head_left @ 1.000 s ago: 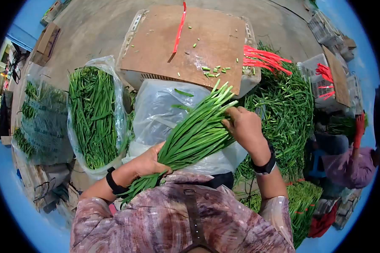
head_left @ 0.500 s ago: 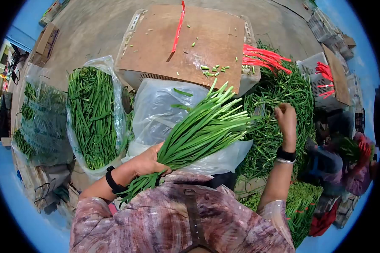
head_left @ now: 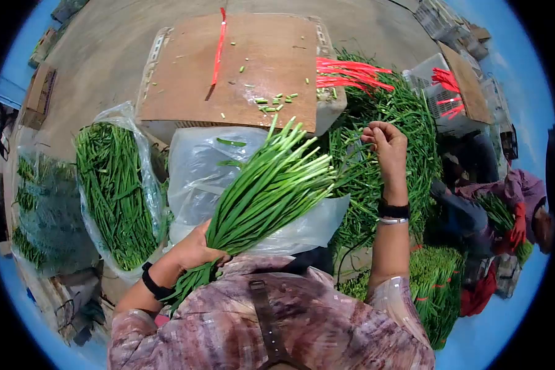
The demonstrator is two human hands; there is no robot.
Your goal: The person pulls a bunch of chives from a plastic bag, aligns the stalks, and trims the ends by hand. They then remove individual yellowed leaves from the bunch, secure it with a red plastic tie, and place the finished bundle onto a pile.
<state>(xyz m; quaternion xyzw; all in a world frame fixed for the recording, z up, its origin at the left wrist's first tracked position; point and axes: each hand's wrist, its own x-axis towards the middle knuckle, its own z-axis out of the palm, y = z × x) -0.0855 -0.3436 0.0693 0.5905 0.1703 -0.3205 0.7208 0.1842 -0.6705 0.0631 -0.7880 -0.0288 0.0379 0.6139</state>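
My left hand [head_left: 198, 248] is wrapped round the lower part of a large bunch of long green stalks [head_left: 262, 191], whose pale cut ends point up and to the right. The bunch lies over clear plastic sheeting [head_left: 194, 160] across my lap. My right hand [head_left: 388, 145] is raised over a heap of loose green stalks [head_left: 413, 123], its fingers pressed together; whatever they may hold is too small to make out. In front of me, a brown board [head_left: 265, 55] bears one red strip [head_left: 219, 49] and several short cut pieces.
Red strips [head_left: 354, 74] stick out at the board's right edge. Plastic bags of green stalks [head_left: 120, 191] stand on the left. Bundles with red ties [head_left: 435, 296] lie at the lower right. A co-worker in red gloves [head_left: 518, 225] sits at the far right, near a white crate [head_left: 441, 102].
The view has shifted, so the board and bags appear further left. My right hand is still raised, its fingers now more visible. The co-worker has shifted posture, the red glove now lower.
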